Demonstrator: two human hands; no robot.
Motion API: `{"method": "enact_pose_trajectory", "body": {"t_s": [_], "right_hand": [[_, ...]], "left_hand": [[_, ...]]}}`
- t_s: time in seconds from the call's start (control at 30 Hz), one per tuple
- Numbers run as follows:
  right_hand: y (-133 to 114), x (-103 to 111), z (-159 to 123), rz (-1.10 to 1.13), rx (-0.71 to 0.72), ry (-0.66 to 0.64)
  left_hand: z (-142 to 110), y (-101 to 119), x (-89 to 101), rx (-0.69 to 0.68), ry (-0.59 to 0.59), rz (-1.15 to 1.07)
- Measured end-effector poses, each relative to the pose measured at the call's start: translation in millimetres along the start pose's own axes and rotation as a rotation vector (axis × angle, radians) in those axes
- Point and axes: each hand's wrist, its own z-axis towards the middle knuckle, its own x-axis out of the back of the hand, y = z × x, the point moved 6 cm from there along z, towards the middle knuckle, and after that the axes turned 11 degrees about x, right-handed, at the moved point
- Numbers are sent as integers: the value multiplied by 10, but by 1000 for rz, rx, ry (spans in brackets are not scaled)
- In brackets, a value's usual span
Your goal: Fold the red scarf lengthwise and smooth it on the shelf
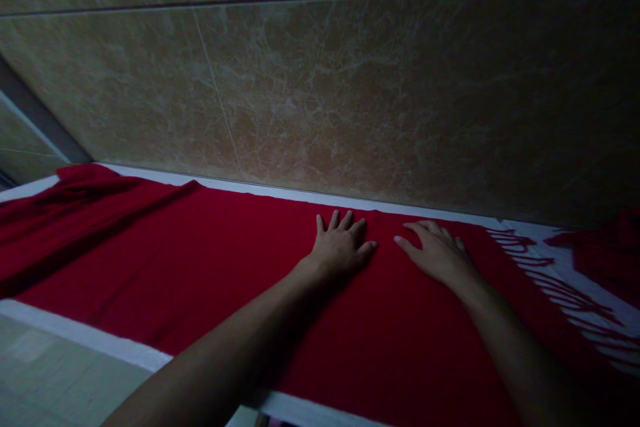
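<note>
Near the scarf's fringe [555,287], left hand [340,247] and right hand [437,253] rest.

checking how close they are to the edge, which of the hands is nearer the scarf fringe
Right. The right hand lies flat on the red scarf, just short of the fringe. The left hand lies flat further along the scarf, with the right hand between it and the fringe.

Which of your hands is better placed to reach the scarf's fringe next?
Probably the right hand. It lies flat on the red scarf, close to the fringe. The left hand is farther away, with the right hand between it and the fringe.
</note>
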Motion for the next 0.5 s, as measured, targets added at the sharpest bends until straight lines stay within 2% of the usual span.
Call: {"method": "enact_pose_trajectory", "body": {"t_s": [0.5], "right_hand": [[-15,13,6,23,10,10]], "left_hand": [[16,-11,-15,-4,15,-14]]}}
